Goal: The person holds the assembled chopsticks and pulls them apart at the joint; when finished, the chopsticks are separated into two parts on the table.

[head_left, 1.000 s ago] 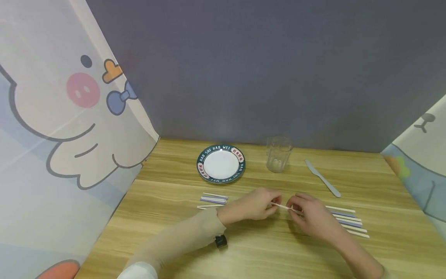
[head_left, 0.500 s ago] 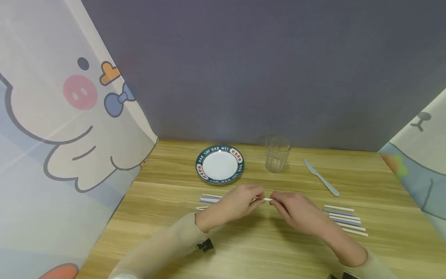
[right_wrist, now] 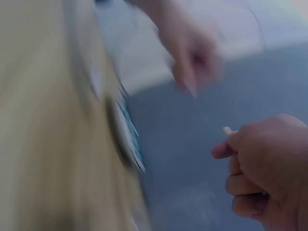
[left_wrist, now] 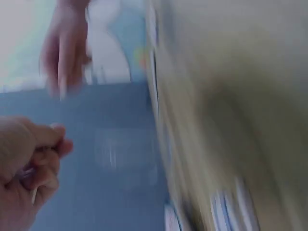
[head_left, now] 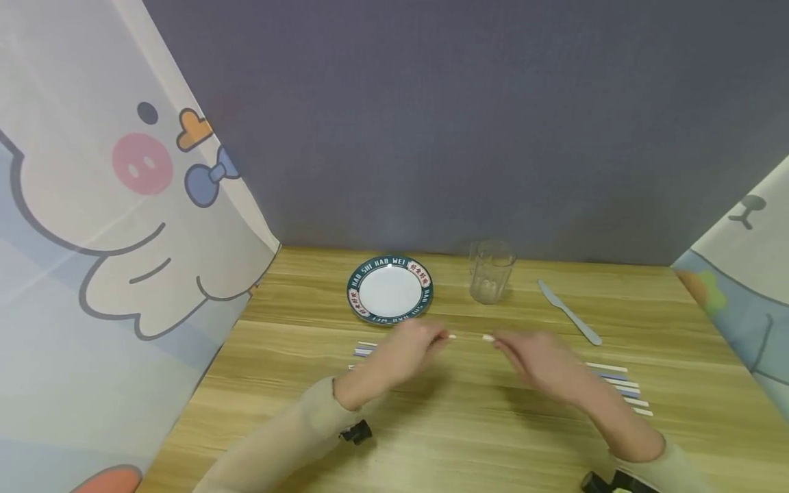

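Note:
My left hand pinches a thin white stick piece, its short tip poking out past the fingertips. Opposite it, my right hand grips another white stick piece between thumb and forefinger; this blunt end shows in the right wrist view too. A narrow gap lies between the two tips, and both hands are raised over the wooden table. White and purple sticks lie in a row beyond my left wrist, partly covered by it. A similar row lies by my right forearm.
A green-rimmed plate stands behind my left hand. To its right are a clear glass mug and a pale table knife. A dark grey panel rises at the table's back edge, with cartoon-printed sheets at both sides.
Both hands have shifted left and up from the right-hand row. The white stick that spanned them has come apart, and the hands have drawn apart with a piece in each.

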`<control>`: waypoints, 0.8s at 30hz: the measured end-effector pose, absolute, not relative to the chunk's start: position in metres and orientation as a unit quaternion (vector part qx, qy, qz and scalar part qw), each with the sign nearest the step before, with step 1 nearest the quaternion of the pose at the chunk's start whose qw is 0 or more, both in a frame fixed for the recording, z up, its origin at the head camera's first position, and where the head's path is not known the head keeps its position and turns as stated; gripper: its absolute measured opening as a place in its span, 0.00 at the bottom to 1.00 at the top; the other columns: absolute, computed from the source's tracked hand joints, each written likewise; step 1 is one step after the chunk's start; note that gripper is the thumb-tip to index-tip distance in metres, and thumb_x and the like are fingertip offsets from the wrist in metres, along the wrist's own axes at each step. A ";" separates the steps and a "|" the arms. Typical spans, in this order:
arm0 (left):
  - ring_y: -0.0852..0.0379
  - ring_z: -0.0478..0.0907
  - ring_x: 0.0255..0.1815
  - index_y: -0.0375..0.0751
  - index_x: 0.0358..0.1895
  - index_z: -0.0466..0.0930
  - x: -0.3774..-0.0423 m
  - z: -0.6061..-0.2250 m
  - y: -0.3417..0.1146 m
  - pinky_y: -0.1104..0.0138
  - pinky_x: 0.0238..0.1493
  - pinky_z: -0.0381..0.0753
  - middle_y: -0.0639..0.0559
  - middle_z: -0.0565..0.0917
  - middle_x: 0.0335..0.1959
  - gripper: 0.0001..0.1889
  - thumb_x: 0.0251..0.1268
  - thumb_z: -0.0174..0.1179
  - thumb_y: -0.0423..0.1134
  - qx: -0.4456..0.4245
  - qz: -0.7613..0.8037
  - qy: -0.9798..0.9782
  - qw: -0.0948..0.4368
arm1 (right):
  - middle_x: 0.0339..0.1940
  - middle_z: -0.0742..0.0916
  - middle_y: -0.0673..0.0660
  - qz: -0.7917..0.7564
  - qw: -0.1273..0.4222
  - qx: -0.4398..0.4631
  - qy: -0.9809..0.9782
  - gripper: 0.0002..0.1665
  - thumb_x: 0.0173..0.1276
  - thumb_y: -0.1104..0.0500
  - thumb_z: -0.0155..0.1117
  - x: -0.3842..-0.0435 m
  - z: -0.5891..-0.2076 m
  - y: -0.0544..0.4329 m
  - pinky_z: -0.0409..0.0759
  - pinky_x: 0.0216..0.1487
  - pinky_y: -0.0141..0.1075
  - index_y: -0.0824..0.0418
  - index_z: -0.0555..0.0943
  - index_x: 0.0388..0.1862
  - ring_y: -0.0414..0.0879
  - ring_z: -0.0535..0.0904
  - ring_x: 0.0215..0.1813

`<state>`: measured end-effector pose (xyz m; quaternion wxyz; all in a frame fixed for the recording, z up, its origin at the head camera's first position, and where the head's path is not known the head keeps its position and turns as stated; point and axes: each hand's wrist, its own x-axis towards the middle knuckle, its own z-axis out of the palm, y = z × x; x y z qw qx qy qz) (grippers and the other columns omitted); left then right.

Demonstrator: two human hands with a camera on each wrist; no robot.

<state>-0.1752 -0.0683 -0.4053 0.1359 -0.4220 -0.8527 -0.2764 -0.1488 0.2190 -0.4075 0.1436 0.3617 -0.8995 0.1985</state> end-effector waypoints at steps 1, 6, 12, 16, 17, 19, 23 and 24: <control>0.62 0.83 0.27 0.38 0.32 0.84 -0.178 -0.405 -0.076 0.83 0.32 0.80 0.50 0.88 0.29 0.06 0.70 0.69 0.30 -0.404 -0.286 -0.855 0.154 | 0.20 0.66 0.37 0.197 0.163 0.343 -0.904 0.10 0.78 0.64 0.64 -0.150 -0.406 0.229 0.61 0.23 0.25 0.51 0.77 0.37 0.25 0.54 0.22; 0.63 0.78 0.22 0.37 0.29 0.84 -0.189 -0.404 -0.112 0.80 0.26 0.79 0.49 0.87 0.26 0.08 0.63 0.74 0.27 -0.353 -0.330 -0.851 0.206 | 0.20 0.66 0.37 0.192 0.190 0.282 -0.921 0.11 0.76 0.68 0.65 -0.148 -0.400 0.277 0.58 0.21 0.26 0.52 0.78 0.39 0.25 0.51 0.19; 0.63 0.77 0.24 0.38 0.32 0.85 -0.188 -0.410 -0.129 0.81 0.27 0.78 0.50 0.84 0.29 0.05 0.63 0.70 0.26 -0.382 -0.322 -0.853 0.152 | 0.21 0.64 0.33 0.206 0.104 0.313 -0.922 0.11 0.80 0.68 0.60 -0.142 -0.406 0.294 0.60 0.18 0.24 0.53 0.77 0.52 0.23 0.50 0.20; 0.62 0.79 0.27 0.37 0.33 0.86 -0.187 -0.416 -0.138 0.79 0.29 0.81 0.51 0.82 0.30 0.04 0.60 0.68 0.25 -0.380 -0.312 -0.862 0.124 | 0.24 0.64 0.33 0.226 0.098 0.327 -0.912 0.15 0.77 0.73 0.60 -0.139 -0.412 0.303 0.61 0.20 0.24 0.53 0.74 0.50 0.22 0.52 0.22; 0.62 0.80 0.28 0.37 0.34 0.86 -0.187 -0.418 -0.141 0.79 0.30 0.82 0.52 0.83 0.31 0.04 0.59 0.69 0.25 -0.378 -0.308 -0.865 0.119 | 0.25 0.66 0.33 0.224 0.104 0.333 -0.910 0.17 0.75 0.74 0.62 -0.138 -0.414 0.306 0.62 0.21 0.24 0.53 0.74 0.49 0.22 0.54 0.23; 0.62 0.81 0.31 0.38 0.34 0.87 -0.186 -0.419 -0.148 0.78 0.33 0.83 0.53 0.83 0.31 0.04 0.59 0.69 0.26 -0.371 -0.294 -0.874 0.110 | 0.29 0.69 0.34 0.217 0.116 0.343 -0.906 0.19 0.71 0.75 0.65 -0.138 -0.418 0.313 0.63 0.25 0.24 0.51 0.75 0.47 0.23 0.58 0.27; 0.63 0.81 0.33 0.40 0.35 0.89 -0.183 -0.420 -0.158 0.75 0.36 0.85 0.55 0.85 0.31 0.04 0.60 0.71 0.29 -0.365 -0.265 -0.889 0.079 | 0.36 0.76 0.36 0.209 0.129 0.346 -0.905 0.23 0.63 0.76 0.72 -0.135 -0.427 0.329 0.70 0.29 0.24 0.50 0.79 0.44 0.23 0.68 0.34; 0.63 0.82 0.33 0.41 0.36 0.89 -0.182 -0.421 -0.159 0.74 0.37 0.85 0.55 0.86 0.31 0.03 0.61 0.71 0.29 -0.365 -0.259 -0.892 0.067 | 0.38 0.77 0.37 0.209 0.129 0.344 -0.906 0.24 0.61 0.76 0.74 -0.134 -0.429 0.333 0.74 0.30 0.24 0.50 0.80 0.44 0.23 0.71 0.35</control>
